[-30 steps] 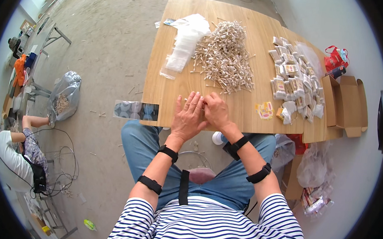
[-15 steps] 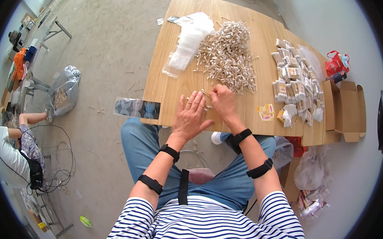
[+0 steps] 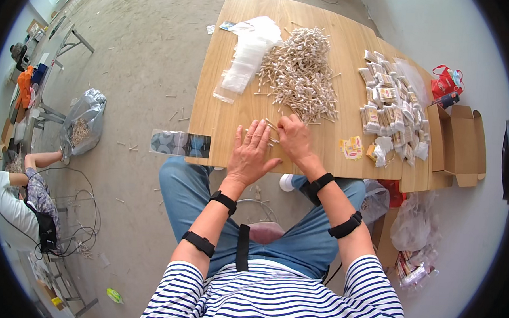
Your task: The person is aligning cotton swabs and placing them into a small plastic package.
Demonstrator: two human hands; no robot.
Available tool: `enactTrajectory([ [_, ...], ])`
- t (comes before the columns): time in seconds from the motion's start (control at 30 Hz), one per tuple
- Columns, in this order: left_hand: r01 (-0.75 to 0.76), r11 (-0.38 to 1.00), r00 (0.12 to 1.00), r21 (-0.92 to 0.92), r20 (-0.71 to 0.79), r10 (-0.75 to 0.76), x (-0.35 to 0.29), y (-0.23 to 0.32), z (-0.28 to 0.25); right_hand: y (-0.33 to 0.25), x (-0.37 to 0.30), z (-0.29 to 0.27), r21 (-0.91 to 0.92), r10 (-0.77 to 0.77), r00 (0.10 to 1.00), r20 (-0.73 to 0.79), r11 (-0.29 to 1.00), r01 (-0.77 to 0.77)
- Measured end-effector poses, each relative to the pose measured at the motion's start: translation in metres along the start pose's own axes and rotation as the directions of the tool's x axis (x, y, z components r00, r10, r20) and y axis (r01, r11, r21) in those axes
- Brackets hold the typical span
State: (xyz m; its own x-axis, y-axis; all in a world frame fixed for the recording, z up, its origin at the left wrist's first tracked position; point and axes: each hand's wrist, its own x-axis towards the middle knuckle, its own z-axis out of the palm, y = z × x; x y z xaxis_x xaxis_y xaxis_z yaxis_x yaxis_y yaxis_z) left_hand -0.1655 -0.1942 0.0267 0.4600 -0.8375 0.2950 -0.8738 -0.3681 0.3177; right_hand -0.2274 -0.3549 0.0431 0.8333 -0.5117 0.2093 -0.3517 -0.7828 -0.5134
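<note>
A big pile of loose cotton swabs (image 3: 301, 70) lies on the wooden table in front of me. Close to the table's near edge my left hand (image 3: 251, 152) rests flat, fingers stretched out and held close to each other. My right hand (image 3: 295, 139) is curled beside it, its fingertips pinched on a cotton swab (image 3: 271, 124). A few more swabs lie between the two hands, partly hidden under the fingers. Left of the pile is a fanned stack of clear plastic bags (image 3: 246, 59).
Packed swab bundles (image 3: 387, 102) are heaped at the right, with small yellow cards (image 3: 351, 148) nearby. An open cardboard box (image 3: 457, 142) stands past them. A dark patterned sheet (image 3: 180, 144) overhangs the left edge. Another person (image 3: 19, 205) sits far left by a swab-filled bag (image 3: 84, 123).
My right hand has shifted slightly at the swabs near the pile's front. The left hand stays flat in nearly the same place. The whole view has moved a little.
</note>
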Motion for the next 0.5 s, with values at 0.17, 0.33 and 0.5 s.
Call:
enactTrajectory([
  [0.17,-0.02,1.0,1.0,-0.02,-0.013,0.019,0.001,0.0,0.001,-0.011,0.0,0.015,-0.021,-0.031,1.0,0.004,0.999,0.031],
  [0.33,-0.008,1.0,0.999,-0.011,0.037,0.009,0.002,0.003,0.0,0.019,0.002,0.007,0.074,0.023,0.995,-0.094,0.997,-0.016],
  [0.5,-0.006,1.0,0.999,0.024,0.033,0.005,-0.001,0.0,-0.001,0.013,-0.013,-0.011,-0.108,0.09,0.987,-0.13,0.989,-0.105],
])
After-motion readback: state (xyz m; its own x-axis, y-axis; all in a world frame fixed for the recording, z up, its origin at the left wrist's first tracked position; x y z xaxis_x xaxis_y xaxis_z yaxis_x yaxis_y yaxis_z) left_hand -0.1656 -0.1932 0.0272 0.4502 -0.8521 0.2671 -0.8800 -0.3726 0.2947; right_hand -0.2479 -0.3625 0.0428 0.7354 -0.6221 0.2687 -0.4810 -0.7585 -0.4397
